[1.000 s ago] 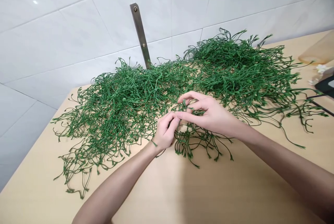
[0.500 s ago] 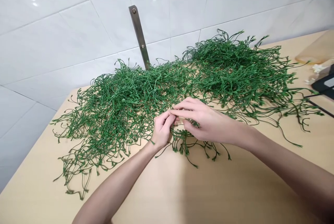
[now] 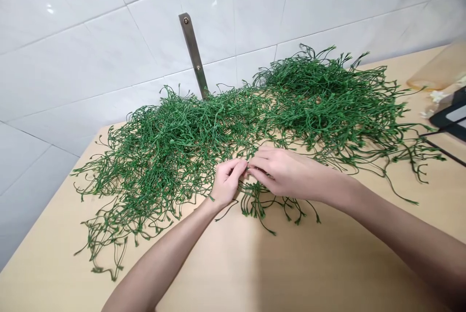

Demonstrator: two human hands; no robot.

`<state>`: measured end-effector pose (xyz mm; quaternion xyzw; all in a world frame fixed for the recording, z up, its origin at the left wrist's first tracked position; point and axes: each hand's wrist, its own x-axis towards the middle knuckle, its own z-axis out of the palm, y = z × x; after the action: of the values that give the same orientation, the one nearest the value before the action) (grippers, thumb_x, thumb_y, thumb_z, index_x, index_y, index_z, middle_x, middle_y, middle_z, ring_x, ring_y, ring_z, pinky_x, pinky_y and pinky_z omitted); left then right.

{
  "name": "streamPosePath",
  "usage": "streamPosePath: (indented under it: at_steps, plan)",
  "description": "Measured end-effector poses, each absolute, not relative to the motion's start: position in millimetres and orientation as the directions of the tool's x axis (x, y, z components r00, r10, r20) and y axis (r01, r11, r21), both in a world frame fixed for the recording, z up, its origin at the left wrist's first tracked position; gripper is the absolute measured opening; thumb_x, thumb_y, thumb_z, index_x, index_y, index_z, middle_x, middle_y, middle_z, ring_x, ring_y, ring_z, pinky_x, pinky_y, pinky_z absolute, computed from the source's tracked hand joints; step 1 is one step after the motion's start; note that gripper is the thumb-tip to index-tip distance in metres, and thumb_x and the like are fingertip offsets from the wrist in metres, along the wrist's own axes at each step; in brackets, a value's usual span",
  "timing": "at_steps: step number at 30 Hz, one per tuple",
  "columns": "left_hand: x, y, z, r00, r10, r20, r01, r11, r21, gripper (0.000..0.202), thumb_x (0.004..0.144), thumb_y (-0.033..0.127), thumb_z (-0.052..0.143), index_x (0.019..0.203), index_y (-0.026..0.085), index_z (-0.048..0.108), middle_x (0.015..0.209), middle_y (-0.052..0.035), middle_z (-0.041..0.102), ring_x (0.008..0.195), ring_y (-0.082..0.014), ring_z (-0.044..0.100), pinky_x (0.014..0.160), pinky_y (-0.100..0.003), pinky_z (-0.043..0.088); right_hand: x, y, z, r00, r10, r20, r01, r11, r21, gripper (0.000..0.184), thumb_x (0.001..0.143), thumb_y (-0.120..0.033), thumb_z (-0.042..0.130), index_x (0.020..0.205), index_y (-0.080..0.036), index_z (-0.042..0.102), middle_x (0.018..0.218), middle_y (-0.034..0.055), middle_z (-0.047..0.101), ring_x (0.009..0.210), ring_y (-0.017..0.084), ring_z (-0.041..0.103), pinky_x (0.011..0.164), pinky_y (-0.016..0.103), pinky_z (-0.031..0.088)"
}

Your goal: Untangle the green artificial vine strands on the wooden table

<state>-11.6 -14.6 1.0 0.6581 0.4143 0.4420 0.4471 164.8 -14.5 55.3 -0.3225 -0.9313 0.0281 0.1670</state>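
Observation:
My left hand (image 3: 226,182) is closed in a pinch, thumb against the fingers. A sliver of a thin green artificial stem shows between its fingertips and those of my right hand (image 3: 286,171). The right hand is pinched on that stem too, its fingers bent and meeting the left hand's. Most of the held stem is hidden by my fingers. Below the hands lies a small bunch of green stems (image 3: 258,205) with little forked tips. Behind them spreads a tangled heap of the same green stems (image 3: 174,132).
A denser pile of green stems (image 3: 327,93) lies at the back right of the wooden table (image 3: 218,268). At the right edge are a black-framed object (image 3: 449,115), small white pieces (image 3: 439,96) and a translucent amber item (image 3: 425,76). A metal bracket (image 3: 194,52) stands against the tiled wall.
My right hand's fingers have drawn in from over the left hand and closed on the stem at its fingertips. The left hand has stayed nearly in place. The view has shifted slightly.

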Motion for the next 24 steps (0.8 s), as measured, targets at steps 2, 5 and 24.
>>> streamPosePath:
  at_steps: [2,5,24]
  plan:
    - [-11.6,-15.0,2.1,0.28,0.935,0.219,0.156,-0.27,0.95,0.046,0.091,0.046,0.048,0.057,0.015,0.053,0.057,0.0016,0.048,0.058,-0.0107,0.043,0.06,-0.025,0.035,161.5,-15.6,55.7,-0.718,0.648,0.256,0.581,0.759,-0.294,0.026,0.093,-0.018,0.043,0.07,-0.016,0.056,0.067,0.0029,0.055,0.06,0.013,0.047,0.06,0.028,0.037]
    - [-11.7,-15.0,2.4,0.293,0.93,0.222,0.18,-0.282,0.942,0.046,0.09,0.05,0.048,0.061,0.015,0.054,0.059,0.0012,0.048,0.059,-0.0109,0.04,0.059,-0.025,0.033,158.5,-14.6,55.0,-0.702,0.669,0.242,0.534,0.72,-0.443,0.031,0.093,-0.03,0.048,0.064,-0.018,0.049,0.06,-0.0023,0.047,0.052,0.009,0.037,0.052,0.026,0.03]
    - [-10.2,-14.3,4.1,0.294,0.941,0.168,0.143,-0.217,0.966,0.052,0.089,0.059,0.047,0.061,0.015,0.052,0.057,0.0028,0.041,0.056,-0.0097,0.034,0.055,-0.025,0.029,157.6,-13.0,53.1,-0.567,0.823,0.042,0.629,0.465,-0.623,0.038,0.084,-0.028,0.047,0.053,-0.02,0.027,0.047,-0.0072,0.022,0.046,0.008,0.018,0.046,0.027,0.02]
